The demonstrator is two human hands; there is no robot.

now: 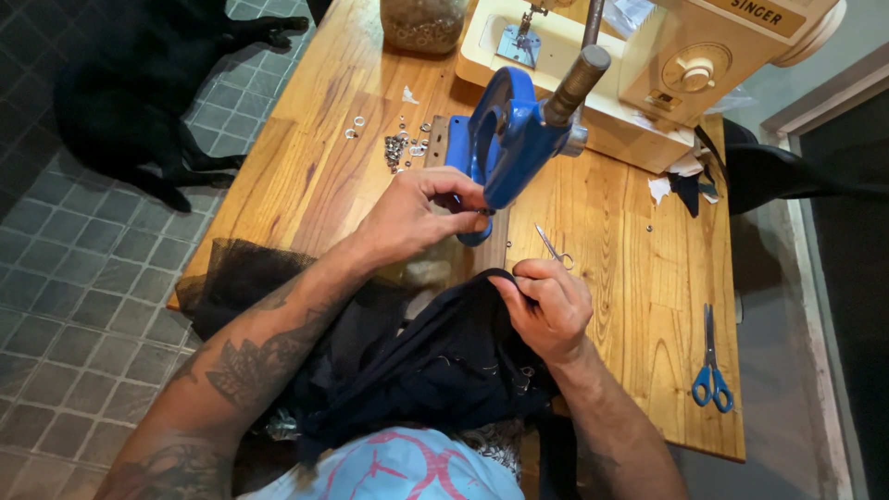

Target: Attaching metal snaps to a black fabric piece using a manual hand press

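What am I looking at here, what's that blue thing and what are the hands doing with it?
This is one picture from a camera worn on a person's head, looking down at their own two bare hands over a wooden table. The blue thing is a hand press, a lever-worked bench tool with a grey handle. The left hand reaches to the base of the press, fingers pinched there; what they pinch is too small to tell. The right hand grips the edge of dark navy fabric piled in the lap. On the table lie a heap of small metal eyelets, small thread snips, blue-handled scissors and a cream sewing machine at the back. A black dog lies on the tiled floor.
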